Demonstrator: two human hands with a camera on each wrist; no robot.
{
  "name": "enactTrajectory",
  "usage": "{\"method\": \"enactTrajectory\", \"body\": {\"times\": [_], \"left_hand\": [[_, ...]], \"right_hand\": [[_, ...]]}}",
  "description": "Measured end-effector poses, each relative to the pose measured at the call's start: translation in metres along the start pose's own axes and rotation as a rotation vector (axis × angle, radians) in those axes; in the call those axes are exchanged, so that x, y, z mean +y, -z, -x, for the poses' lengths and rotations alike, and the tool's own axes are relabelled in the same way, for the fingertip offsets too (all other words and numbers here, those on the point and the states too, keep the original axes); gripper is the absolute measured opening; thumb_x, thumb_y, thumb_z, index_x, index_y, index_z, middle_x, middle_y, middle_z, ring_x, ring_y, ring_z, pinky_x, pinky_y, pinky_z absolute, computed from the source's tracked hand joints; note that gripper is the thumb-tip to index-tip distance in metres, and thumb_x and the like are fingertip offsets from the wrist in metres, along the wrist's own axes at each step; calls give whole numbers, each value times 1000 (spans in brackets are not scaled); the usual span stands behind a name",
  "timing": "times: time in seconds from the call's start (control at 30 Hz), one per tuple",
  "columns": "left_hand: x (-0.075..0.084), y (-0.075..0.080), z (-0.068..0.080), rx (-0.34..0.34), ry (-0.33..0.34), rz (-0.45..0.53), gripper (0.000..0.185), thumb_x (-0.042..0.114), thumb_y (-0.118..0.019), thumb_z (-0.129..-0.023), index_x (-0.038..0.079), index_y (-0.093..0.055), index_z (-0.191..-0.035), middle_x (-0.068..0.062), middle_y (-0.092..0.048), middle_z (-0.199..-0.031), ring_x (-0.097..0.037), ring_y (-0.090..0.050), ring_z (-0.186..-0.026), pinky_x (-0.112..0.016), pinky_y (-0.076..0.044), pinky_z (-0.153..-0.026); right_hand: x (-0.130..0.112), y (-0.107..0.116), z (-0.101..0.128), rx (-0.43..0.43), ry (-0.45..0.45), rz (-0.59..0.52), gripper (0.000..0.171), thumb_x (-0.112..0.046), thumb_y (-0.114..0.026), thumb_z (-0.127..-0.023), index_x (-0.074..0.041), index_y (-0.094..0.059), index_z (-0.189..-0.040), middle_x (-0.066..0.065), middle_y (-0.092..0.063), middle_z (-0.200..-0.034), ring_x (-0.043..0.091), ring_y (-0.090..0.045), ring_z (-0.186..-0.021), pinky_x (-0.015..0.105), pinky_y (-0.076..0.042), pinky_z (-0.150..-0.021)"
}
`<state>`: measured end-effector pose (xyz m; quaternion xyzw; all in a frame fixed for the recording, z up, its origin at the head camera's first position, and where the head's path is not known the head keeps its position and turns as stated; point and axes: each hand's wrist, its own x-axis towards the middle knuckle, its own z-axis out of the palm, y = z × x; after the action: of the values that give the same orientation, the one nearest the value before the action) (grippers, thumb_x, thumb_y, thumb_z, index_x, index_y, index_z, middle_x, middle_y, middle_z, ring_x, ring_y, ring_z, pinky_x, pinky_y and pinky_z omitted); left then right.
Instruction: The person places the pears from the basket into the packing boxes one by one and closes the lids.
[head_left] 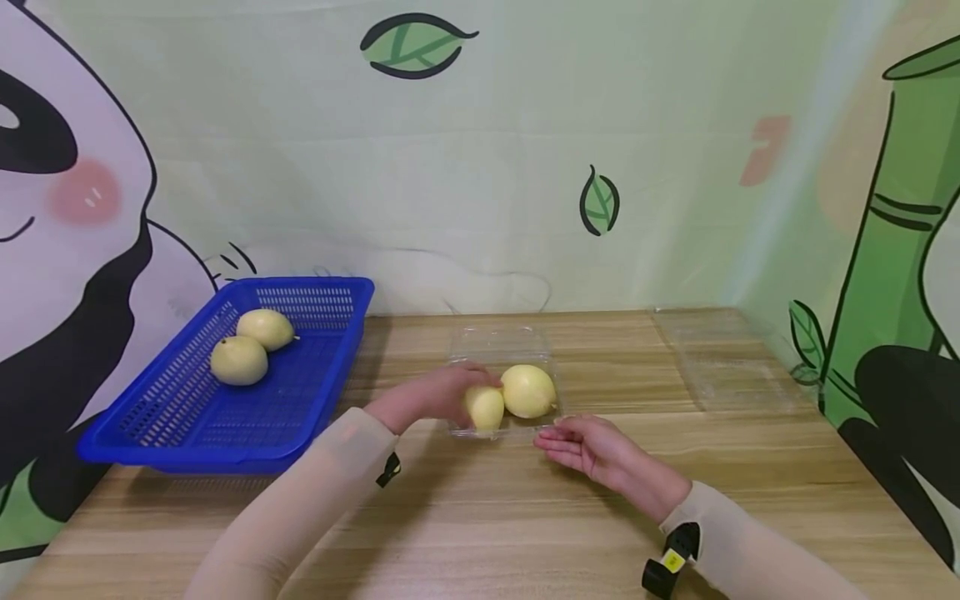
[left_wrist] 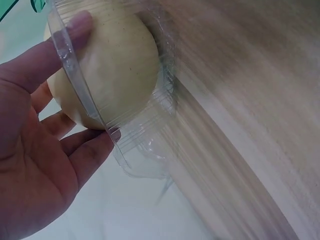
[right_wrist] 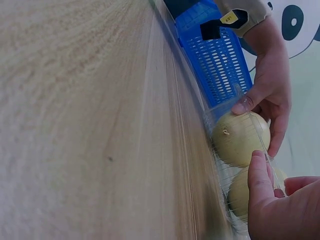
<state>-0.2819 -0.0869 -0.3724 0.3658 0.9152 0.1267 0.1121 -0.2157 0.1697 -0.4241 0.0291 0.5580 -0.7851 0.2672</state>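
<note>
A clear plastic box (head_left: 501,343) sits mid-table and holds two yellow pears. My left hand (head_left: 450,398) grips the nearer pear (head_left: 485,408) inside the box, thumb and fingers curled round it. In the left wrist view the thumb (left_wrist: 75,30) lies on that pear (left_wrist: 117,65), behind the box rim (left_wrist: 80,95). The second pear (head_left: 528,390) lies to its right. My right hand (head_left: 570,443) lies with relaxed fingers at the box's front right corner. In the right wrist view its thumb (right_wrist: 260,175) touches the box wall by both pears (right_wrist: 240,137).
A blue slotted basket (head_left: 300,392) at the left holds two more pears (head_left: 238,360). Another clear plastic box (head_left: 723,358) lies at the back right of the wooden table (head_left: 480,517). A painted wall stands close behind.
</note>
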Motion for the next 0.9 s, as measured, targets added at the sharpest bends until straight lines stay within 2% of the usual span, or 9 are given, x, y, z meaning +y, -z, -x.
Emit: {"method": "enactTrajectory", "body": {"times": [0.17, 0.3, 0.37, 0.47, 0.57, 0.67, 0.8, 0.9], "left_hand": [[-2, 1, 1, -18, 16, 3, 72, 4, -86, -75, 7, -59, -142, -21, -58, -146, -40, -55, -135, -50, -47, -115], [-3, 3, 5, -18, 48, 61, 68, 7, -81, -81, 7, -57, -144, -21, -53, -152, -41, -50, -141, -53, -42, -119], [-4, 6, 8, 20, 64, 117, 61, 10, -77, -88, 5, -56, -145, -21, -52, -153, -42, -48, -143, -55, -40, -120], [-4, 13, 16, 138, 44, 196, 47, 12, -68, -96, 1, -58, -140, -20, -60, -146, -41, -56, -135, -54, -45, -115], [-1, 19, 25, 256, 55, 307, 39, 11, -62, -99, -1, -61, -136, -22, -65, -137, -40, -63, -125, -51, -52, -108], [1, 23, 35, 340, 101, 459, 36, 9, -59, -101, -3, -61, -134, -24, -67, -132, -39, -65, -121, -48, -56, -104], [1, 22, 48, 405, 187, 661, 38, 7, -56, -101, -6, -57, -137, -28, -64, -134, -40, -64, -123, -46, -56, -103], [-1, 18, 58, 413, 259, 822, 43, 6, -53, -101, -7, -50, -142, -31, -58, -138, -41, -60, -126, -48, -54, -106]], "right_hand": [[0, -1, -1, -10, -1, 26, 27, -7, -39, -107, -5, -64, -99, 2, -76, -89, 8, -75, -88, 20, -61, -84], [0, -2, -1, -13, -9, 53, 23, -8, -40, -108, -3, -62, -103, 2, -76, -90, 8, -75, -89, 21, -61, -86], [0, -3, -1, -11, -13, 60, 22, -8, -40, -108, -2, -61, -106, 2, -76, -91, 8, -75, -89, 22, -61, -87], [0, -3, 0, -11, -19, 71, 21, -9, -39, -108, -1, -59, -109, 3, -75, -93, 9, -75, -90, 23, -61, -89], [0, -1, 1, -8, -28, 79, 19, -10, -39, -108, -1, -56, -111, 4, -73, -95, 11, -74, -92, 25, -61, -91], [-2, 2, 2, -12, -40, 91, 18, -11, -40, -109, -2, -55, -111, 4, -72, -97, 11, -74, -92, 25, -61, -90], [-7, 7, 3, -52, -54, 148, 18, -12, -41, -109, -2, -56, -113, 3, -72, -99, 10, -74, -93, 25, -61, -91], [-11, 11, 2, -90, -65, 224, 20, -14, -44, -109, -1, -57, -116, 2, -73, -99, 9, -73, -95, 26, -61, -93]]}}
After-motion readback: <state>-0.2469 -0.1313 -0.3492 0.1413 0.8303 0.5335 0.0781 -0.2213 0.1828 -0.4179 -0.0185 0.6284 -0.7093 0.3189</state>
